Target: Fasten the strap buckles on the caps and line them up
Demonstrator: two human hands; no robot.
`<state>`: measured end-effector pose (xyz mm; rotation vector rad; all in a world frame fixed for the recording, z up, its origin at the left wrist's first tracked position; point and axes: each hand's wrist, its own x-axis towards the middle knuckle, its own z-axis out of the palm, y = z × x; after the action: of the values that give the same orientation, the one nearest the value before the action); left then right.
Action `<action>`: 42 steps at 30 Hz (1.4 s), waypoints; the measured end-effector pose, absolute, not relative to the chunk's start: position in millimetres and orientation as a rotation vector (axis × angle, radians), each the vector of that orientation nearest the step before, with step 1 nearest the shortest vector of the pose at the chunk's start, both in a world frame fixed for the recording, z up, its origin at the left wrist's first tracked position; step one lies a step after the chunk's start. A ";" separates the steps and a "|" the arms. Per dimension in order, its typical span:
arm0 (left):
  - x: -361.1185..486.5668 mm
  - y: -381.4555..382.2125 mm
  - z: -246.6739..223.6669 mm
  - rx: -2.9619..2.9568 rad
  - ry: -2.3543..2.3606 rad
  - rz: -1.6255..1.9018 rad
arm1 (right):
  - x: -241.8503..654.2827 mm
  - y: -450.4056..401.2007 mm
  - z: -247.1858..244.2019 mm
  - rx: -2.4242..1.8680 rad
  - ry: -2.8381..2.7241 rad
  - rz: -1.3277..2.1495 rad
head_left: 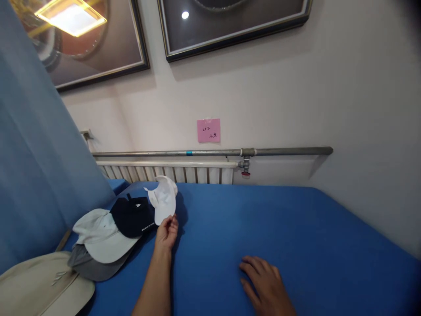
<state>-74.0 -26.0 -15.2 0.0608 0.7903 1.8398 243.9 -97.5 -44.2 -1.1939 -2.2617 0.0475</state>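
Observation:
My left hand pinches the brim of a white cap, which is tipped up with its hollow side partly showing. Just left of it lies a navy cap with small white lettering along the brim. That one overlaps a pale grey-white cap, and a dark grey cap shows underneath. A beige cap fills the lower left corner, cut off by the frame edge. My right hand rests low over the blue surface, holding nothing, its fingers apart and slightly curled.
The blue padded bed reaches back to the wall. Behind it are a white radiator, a metal pipe and a red-handled valve. A blue curtain hangs at left. A pink note and framed pictures are on the wall.

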 end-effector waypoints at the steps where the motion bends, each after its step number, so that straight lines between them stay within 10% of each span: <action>1: -69.0 -27.8 -15.5 0.132 0.841 1.783 | 242.7 -99.4 -41.6 -1.198 -2.253 0.088; 9: -30.4 -61.3 -10.5 0.690 0.906 1.187 | 266.8 -92.1 -22.1 -1.261 -1.292 0.965; 42: -1.4 -93.6 4.4 0.631 1.130 1.203 | 282.7 -95.5 -12.8 -0.873 -0.228 1.598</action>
<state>-1.4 -93.6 4.4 0.6311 1.1304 1.2026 282.7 -95.5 -12.8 -0.8731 -0.2284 1.5984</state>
